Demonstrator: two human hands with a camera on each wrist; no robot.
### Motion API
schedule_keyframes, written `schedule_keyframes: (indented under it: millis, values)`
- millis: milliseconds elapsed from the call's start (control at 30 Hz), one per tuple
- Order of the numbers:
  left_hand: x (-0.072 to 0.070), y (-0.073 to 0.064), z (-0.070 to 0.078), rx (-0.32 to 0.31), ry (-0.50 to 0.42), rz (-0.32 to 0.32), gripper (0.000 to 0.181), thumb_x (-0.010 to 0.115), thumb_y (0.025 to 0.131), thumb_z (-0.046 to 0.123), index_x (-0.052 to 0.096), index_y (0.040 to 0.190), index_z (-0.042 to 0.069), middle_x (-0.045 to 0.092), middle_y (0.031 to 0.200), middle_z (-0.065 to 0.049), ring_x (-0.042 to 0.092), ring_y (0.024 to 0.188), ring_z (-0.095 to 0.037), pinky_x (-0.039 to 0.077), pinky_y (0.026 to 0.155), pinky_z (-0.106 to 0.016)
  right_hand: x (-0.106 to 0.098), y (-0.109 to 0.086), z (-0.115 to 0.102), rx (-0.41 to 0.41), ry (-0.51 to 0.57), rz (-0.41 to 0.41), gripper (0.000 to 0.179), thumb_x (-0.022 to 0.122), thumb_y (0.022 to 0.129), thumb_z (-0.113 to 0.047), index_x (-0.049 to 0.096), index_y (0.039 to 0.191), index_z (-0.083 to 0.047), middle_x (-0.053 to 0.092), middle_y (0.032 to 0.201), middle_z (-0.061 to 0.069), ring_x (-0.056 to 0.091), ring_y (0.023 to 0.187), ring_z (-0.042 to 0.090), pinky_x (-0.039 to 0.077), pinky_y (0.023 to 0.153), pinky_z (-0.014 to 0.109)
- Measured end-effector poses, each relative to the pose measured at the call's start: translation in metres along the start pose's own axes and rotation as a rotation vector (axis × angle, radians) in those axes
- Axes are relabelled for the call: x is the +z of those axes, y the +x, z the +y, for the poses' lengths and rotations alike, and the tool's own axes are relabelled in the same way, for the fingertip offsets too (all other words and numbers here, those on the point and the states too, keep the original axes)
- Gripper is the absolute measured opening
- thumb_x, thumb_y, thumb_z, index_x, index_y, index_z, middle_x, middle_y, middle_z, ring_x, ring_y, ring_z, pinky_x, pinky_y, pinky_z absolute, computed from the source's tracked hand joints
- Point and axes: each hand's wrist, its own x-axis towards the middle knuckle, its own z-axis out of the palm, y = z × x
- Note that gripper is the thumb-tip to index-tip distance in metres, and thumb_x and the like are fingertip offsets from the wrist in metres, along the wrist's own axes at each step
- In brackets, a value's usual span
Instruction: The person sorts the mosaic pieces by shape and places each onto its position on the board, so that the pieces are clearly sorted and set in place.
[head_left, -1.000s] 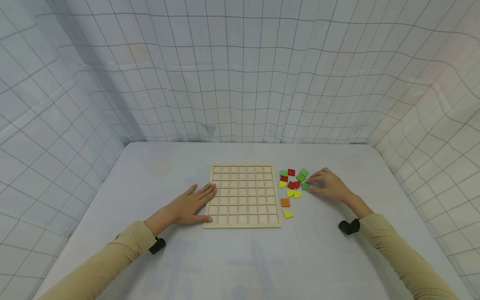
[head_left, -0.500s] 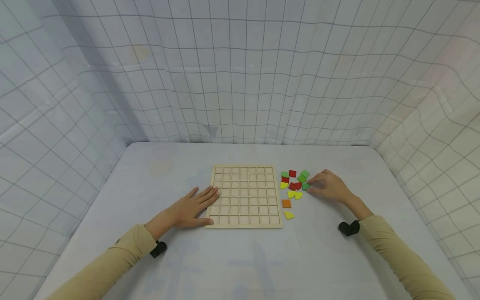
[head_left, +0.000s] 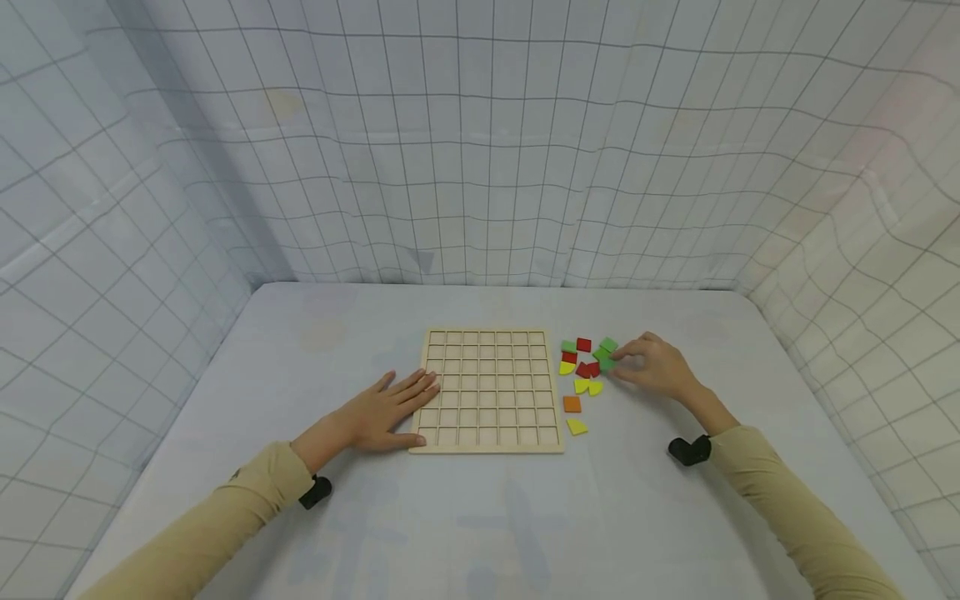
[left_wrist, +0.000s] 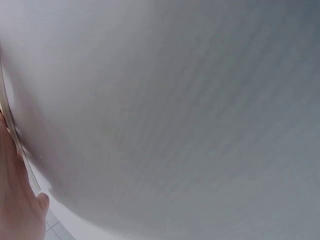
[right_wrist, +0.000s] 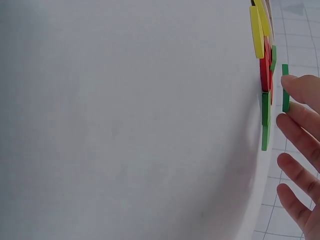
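Note:
My left hand (head_left: pixel 378 417) lies flat with its fingers over the left edge of a pale wooden grid board (head_left: pixel 487 380). In the left wrist view only part of this hand (left_wrist: pixel 20 200) shows at the lower left, beside the board's edge. To the right of the board, my right hand (head_left: pixel 656 367) pinches a green tile (right_wrist: pixel 285 97) between thumb and index finger. The right wrist view shows the tile held on edge, apart from the tiles below, with the other fingers loosely bent. Close by lie two more green tiles (head_left: pixel 608 344) and red tiles (head_left: pixel 583 344).
Yellow rounded-edge tiles (head_left: pixel 577 427) and an orange square tile (head_left: pixel 572 404) lie along the board's right side. The white table (head_left: pixel 480 508) meets a grid-patterned curtain (head_left: pixel 480 167) at the back and sides. A black device (head_left: pixel 690 451) sits at the right wrist.
My right hand has raised the green tile from the tabletop and shifted it slightly left, over the neighbouring tiles. My left hand stays on the board's edge.

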Motion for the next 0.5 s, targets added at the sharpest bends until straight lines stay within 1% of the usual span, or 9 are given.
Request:
schedule_keyframes:
  millis: [67, 300, 500]
  values:
    - [0.0, 0.0, 0.0, 0.004, -0.002, 0.007, 0.083, 0.048, 0.093, 0.059, 0.02, 0.155, 0.011, 0.016, 0.162, -0.011, 0.016, 0.149, -0.032, 0.015, 0.115, -0.063, 0.0, 0.002, -0.003, -0.012, -0.002, 0.013, 0.024, 0.08, 0.077, -0.025, 0.077, 0.095, -0.009, 0.074, 0.094, 0.005, 0.057, 0.088, 0.021, 0.051, 0.07, 0.037]
    - [-0.001, 0.0, 0.0, -0.016, -0.006, -0.022, 0.084, 0.047, 0.092, 0.061, 0.017, 0.155, 0.014, 0.012, 0.163, -0.008, 0.012, 0.15, -0.028, 0.012, 0.116, -0.061, 0.005, 0.012, -0.012, -0.036, -0.003, 0.041, 0.024, 0.081, 0.076, -0.026, 0.078, 0.093, -0.01, 0.074, 0.09, 0.003, 0.055, 0.082, 0.02, 0.048, 0.066, 0.03]
    - [0.003, 0.0, -0.002, 0.001, -0.026, 0.004, 0.084, 0.049, 0.092, 0.06, 0.019, 0.155, 0.013, 0.014, 0.162, -0.011, 0.014, 0.149, -0.031, 0.014, 0.114, -0.064, 0.009, 0.021, -0.02, -0.044, 0.01, 0.057, 0.025, 0.08, 0.077, -0.029, 0.078, 0.094, -0.011, 0.073, 0.089, 0.002, 0.057, 0.082, 0.021, 0.047, 0.064, 0.028]
